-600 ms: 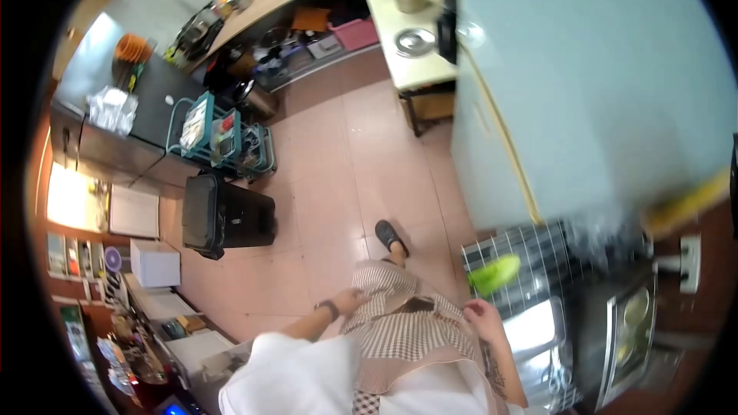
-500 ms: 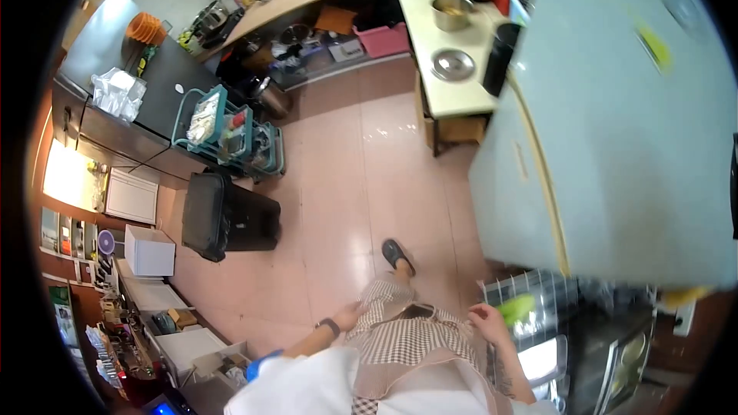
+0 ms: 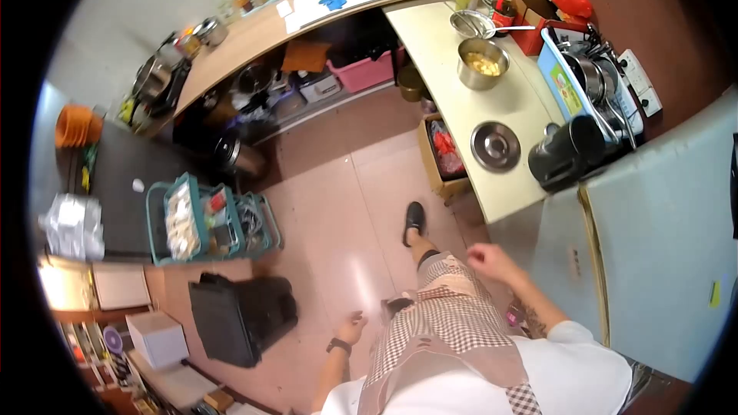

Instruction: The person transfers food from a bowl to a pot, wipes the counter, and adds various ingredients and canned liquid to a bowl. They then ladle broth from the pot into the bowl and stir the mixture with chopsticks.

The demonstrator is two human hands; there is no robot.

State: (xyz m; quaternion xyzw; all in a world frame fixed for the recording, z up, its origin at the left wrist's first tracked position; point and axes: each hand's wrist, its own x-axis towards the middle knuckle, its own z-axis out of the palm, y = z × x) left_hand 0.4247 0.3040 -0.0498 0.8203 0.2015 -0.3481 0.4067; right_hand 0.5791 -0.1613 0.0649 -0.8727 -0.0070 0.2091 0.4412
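My left hand point(image 3: 352, 328), with a dark watch on its wrist, hangs over the floor beside my checked apron point(image 3: 430, 323). Its fingers are somewhat apart and it holds nothing. In front of the apron's right side is my right hand point(image 3: 492, 263), fingers curled in, with nothing visible in it. Ahead to the right, a cream table point(image 3: 430, 38) bears a metal pot point(image 3: 483, 64) with pale yellow pieces inside and a round metal lid point(image 3: 496, 146). Neither hand touches these things.
The pale blue fridge point(image 3: 661, 238) stands close on my right, beside a black container point(image 3: 566, 152) on the table. A black bin point(image 3: 242, 319) and a teal trolley point(image 3: 201, 219) are at left. Under the table sits a cardboard box point(image 3: 436, 161).
I have stepped forward and the view has turned right, so the table, pot and lid appear nearer. My right hand has swung forward, its fingers more curled; the left hangs by my side.
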